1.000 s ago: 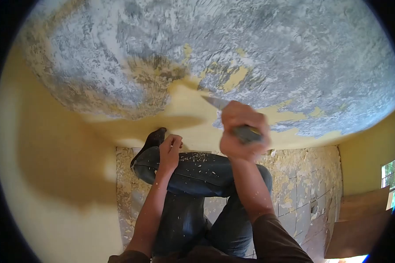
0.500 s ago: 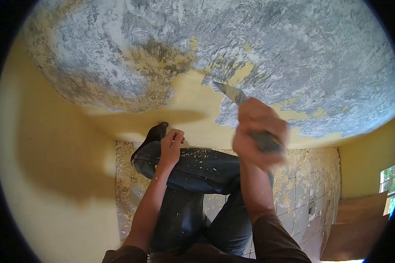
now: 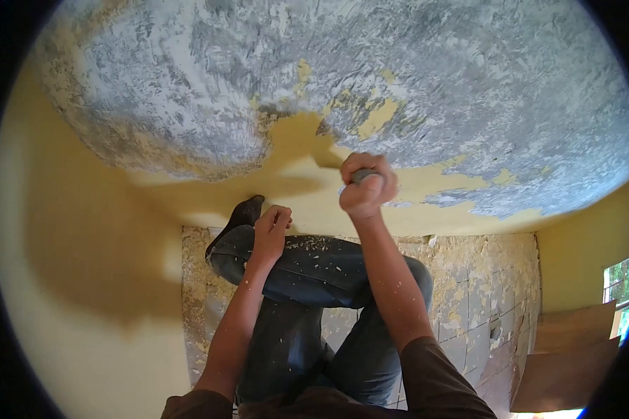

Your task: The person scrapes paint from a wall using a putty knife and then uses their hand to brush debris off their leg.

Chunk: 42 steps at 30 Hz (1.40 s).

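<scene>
My right hand [image 3: 367,187] is wrapped round the handle of a scraper [image 3: 327,155]. Its blade points up and left at the wall, close to the ragged edge of the yellow paint [image 3: 297,140]; whether the blade touches is hard to make out. Grey-white scraped wall [image 3: 454,91] spreads above, with small yellow patches left on it. My left hand [image 3: 271,232] rests on my bent leg [image 3: 314,269], fingers curled in, with nothing visible in them. Pale paint flakes lie on the dark trousers.
Flakes litter the tiled floor [image 3: 472,300] along the wall's foot. A yellow side wall [image 3: 84,230] stands close on my left. At the right are brown boards [image 3: 569,373] beneath a window [image 3: 623,283]. My dark shoe [image 3: 246,211] is near the wall.
My right hand has moved left and slightly up with the scraper, and the scraper's blade has shifted down and left onto the yellow area. My left hand stays on the leg.
</scene>
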Tool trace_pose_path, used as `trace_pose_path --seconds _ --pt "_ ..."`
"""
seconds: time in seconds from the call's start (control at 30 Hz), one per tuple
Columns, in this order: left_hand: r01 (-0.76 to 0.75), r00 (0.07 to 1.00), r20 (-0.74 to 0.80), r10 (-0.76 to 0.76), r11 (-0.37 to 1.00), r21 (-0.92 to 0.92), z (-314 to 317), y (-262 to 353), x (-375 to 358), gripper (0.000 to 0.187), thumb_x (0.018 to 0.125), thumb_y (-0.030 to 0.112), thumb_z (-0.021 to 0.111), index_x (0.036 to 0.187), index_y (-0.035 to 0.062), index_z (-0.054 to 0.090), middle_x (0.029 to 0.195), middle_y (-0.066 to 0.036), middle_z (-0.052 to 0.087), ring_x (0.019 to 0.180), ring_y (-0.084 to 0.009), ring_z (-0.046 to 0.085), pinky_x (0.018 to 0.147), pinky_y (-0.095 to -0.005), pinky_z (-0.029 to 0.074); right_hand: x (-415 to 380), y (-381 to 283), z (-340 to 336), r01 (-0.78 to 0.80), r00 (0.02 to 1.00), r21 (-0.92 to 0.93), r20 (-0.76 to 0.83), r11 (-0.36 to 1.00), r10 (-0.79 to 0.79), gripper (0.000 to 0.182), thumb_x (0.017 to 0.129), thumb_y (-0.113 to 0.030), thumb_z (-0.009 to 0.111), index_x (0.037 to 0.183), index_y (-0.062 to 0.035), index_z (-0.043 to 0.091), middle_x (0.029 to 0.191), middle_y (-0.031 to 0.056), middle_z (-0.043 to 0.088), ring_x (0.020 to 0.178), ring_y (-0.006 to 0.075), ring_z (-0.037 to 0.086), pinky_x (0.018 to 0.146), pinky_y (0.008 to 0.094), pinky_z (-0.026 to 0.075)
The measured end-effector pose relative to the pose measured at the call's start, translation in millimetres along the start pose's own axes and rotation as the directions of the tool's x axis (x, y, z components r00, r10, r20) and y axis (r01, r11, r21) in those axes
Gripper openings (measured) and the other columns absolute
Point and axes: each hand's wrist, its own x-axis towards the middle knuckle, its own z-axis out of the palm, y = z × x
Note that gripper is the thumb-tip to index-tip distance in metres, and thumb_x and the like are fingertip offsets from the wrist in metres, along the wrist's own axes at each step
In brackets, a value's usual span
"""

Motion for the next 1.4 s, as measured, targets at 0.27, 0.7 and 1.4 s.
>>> trace_pose_path --seconds 0.27,0.7,1.4 --pt "-0.045 0.998 -0.051 0.042 0.998 -0.052 0 -11 2 0.023 0.099 0.022 0.060 0.099 -0.0003 0.067 0.079 -0.005 0.066 0.077 -0.0112 0.062 0.072 -0.0290 0.048 53 -68 13 0.221 0.974 0.343 -0.129 0.913 -0.187 0.080 0.099 -0.072 0.031 0.085 0.0030 0.054 0.059 0.0120 0.052 0.046 0.0182 0.046 0.041 0.0327 0.036" --pt "-0.067 0.997 -0.039 0.065 0.996 -0.052 0 -7 1 0.025 0.100 0.023 0.061 0.097 -0.0008 0.066 0.079 -0.004 0.065 0.076 -0.0106 0.059 0.071 -0.0284 0.047 42 -60 17 0.119 0.992 0.093 0.039 0.989 -0.123 0.077 0.097 -0.074 0.038 0.085 0.0012 0.053 0.065 0.0127 0.056 0.051 0.0205 0.051 0.044 0.0310 0.037" --pt "-0.019 1.000 -0.010 0.019 0.999 -0.046 -3 -5 -1 0.027 0.102 0.026 0.059 0.101 -0.0003 0.066 0.083 -0.003 0.062 0.081 -0.0115 0.058 0.076 -0.0295 0.047 63 -71 14 0.149 0.976 0.485 0.065 0.862 -0.206 0.076 0.097 -0.075 0.034 0.087 -0.0009 0.050 0.061 0.0113 0.052 0.047 0.0173 0.044 0.042 0.0327 0.035"
